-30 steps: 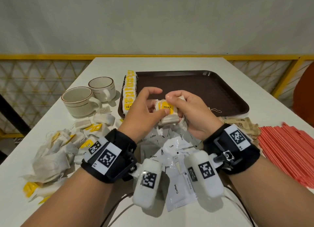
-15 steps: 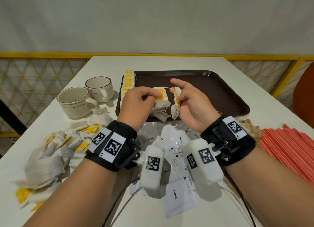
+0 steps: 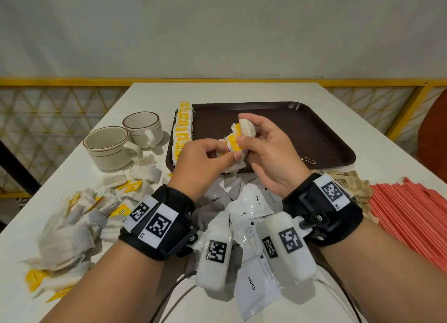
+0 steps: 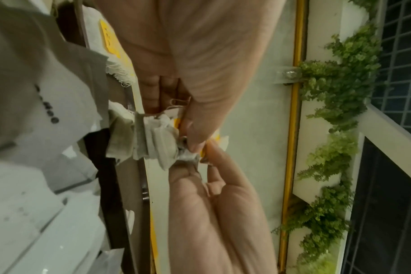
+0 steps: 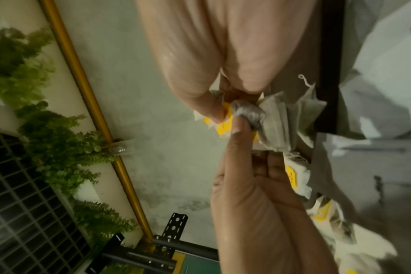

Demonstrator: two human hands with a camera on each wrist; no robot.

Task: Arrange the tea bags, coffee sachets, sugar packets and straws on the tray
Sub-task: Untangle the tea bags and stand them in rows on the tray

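Both hands hold a small bunch of tea bags (image 3: 244,128) with yellow tags above the front left of the brown tray (image 3: 302,129). My left hand (image 3: 231,153) pinches a yellow tag from the left. My right hand (image 3: 242,139) grips the bags, thumb on a tag. In the wrist views the two thumbs meet on the crumpled tea bags (image 4: 160,142) (image 5: 282,126). A row of tea bags (image 3: 182,129) lies along the tray's left edge. Loose tea bags (image 3: 72,226) are piled at the left, coffee sachets (image 3: 249,206) under my wrists, brown sugar packets (image 3: 350,182) and red straws (image 3: 411,216) at the right.
Two beige cups (image 3: 108,148) (image 3: 142,126) stand left of the tray. A loose thread (image 3: 308,159) lies on the tray's front right. A yellow railing (image 3: 72,82) runs behind the white table (image 3: 242,90). Cables trail from the wrist cameras near the front edge.
Half a second ago the hands were apart, each with tea bags. Now they have come together again, and the right hand holds its bags higher over the tray.
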